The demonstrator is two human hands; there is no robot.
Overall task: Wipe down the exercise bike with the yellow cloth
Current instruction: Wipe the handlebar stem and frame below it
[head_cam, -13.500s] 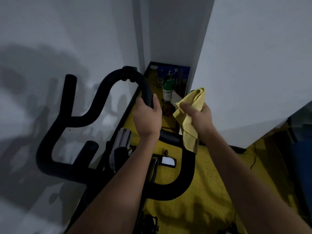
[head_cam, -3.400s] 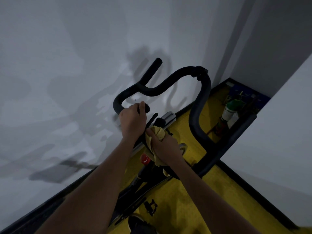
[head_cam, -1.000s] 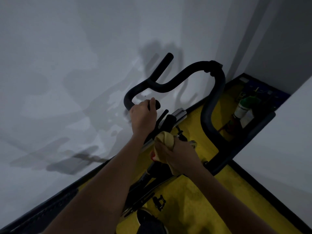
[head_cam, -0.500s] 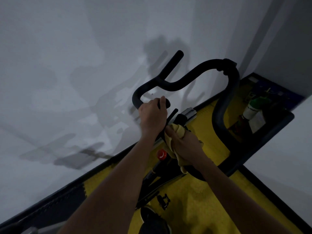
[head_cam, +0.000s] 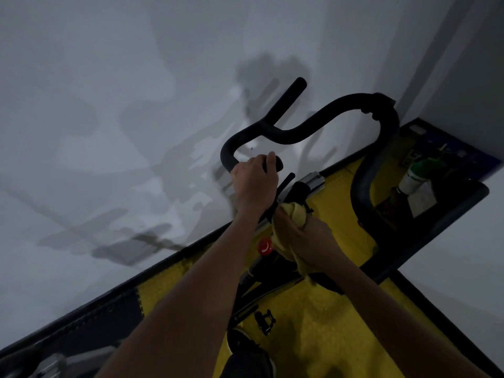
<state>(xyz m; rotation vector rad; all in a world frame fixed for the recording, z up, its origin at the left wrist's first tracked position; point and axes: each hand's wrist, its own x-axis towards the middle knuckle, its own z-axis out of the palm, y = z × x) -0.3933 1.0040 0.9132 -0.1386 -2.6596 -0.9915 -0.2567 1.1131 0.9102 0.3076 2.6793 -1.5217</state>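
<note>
The exercise bike's black handlebar curves across the middle of the head view, close to a grey wall. My left hand grips the near end of the left handlebar grip. Just right of it, my right hand holds the bunched yellow cloth and presses it against the black and silver stem below the handlebar. A red knob sits on the frame directly under my hands. Part of the cloth hangs below my right palm.
The bike stands on a yellow floor mat with a dark border. A green and white bottle and some boxes sit in the corner at the right. A pedal and my shoe lie below. White walls close in left and right.
The view has shifted, so the bike sits further right in the frame. My right hand with the cloth has moved slightly up the stem. My left hand keeps its grip on the handlebar.
</note>
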